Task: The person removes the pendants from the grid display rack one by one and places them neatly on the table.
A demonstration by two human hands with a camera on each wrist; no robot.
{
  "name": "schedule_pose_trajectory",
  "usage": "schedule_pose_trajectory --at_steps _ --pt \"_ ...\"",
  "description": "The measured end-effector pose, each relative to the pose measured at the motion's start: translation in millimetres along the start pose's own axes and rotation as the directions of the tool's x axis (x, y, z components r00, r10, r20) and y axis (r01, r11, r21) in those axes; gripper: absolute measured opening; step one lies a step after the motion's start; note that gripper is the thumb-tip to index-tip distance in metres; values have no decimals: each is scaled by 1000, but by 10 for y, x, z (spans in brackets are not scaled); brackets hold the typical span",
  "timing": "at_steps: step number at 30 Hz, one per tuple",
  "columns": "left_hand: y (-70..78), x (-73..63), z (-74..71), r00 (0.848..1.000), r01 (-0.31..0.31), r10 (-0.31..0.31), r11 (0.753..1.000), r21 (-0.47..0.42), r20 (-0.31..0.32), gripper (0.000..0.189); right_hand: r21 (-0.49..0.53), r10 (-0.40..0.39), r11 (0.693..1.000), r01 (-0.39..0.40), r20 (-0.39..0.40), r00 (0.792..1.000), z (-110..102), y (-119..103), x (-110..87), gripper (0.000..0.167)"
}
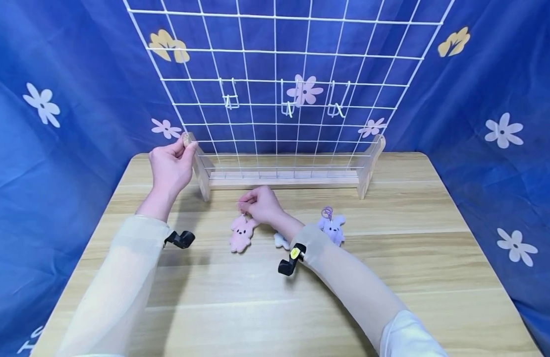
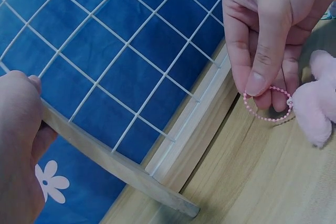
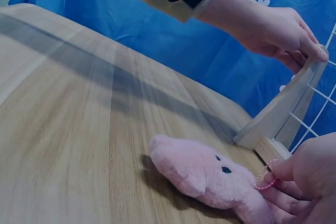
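Observation:
My left hand (image 1: 171, 166) grips the top of the wooden side stand (image 1: 200, 173) that holds a white wire grid (image 1: 275, 104). Between thumb and fingers, my right hand (image 1: 263, 204) pinches the pink bead-chain loop (image 2: 268, 119) of a pink plush keychain (image 1: 241, 234). The plush's body lies face up on the table, as the right wrist view also shows. To the right, a purple plush keychain (image 1: 333, 230) with a purple ring lies partly behind my right forearm. A white plush piece (image 1: 281, 241) peeks out under that forearm, mostly hidden.
White wire hooks hang on the grid: a left hook (image 1: 231, 100), a middle hook (image 1: 288, 106) and a right hook (image 1: 336, 108). The second wooden side stand (image 1: 370, 166) props the grid's right side. A blue flowered curtain (image 1: 502, 163) surrounds the wooden table (image 1: 230, 307).

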State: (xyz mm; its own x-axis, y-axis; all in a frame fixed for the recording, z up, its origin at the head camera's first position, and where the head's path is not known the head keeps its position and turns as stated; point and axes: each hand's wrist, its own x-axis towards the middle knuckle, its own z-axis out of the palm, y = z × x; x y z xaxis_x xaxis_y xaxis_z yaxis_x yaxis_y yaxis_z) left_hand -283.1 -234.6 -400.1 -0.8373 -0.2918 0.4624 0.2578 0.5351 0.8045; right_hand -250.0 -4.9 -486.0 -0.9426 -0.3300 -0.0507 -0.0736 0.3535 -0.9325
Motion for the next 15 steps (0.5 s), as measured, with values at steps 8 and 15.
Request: schedule_pose_trajectory --at_steps 8,15 --pt "-7 -2 -3 1000 -10 10 1000 -10 -3 31 -41 -29 999 29 18 999 -19 18 1 6" --pt "-7 -4 -15 999 -31 31 1000 1 -10 29 -59 -31 998 32 21 999 -58 47 0 8"
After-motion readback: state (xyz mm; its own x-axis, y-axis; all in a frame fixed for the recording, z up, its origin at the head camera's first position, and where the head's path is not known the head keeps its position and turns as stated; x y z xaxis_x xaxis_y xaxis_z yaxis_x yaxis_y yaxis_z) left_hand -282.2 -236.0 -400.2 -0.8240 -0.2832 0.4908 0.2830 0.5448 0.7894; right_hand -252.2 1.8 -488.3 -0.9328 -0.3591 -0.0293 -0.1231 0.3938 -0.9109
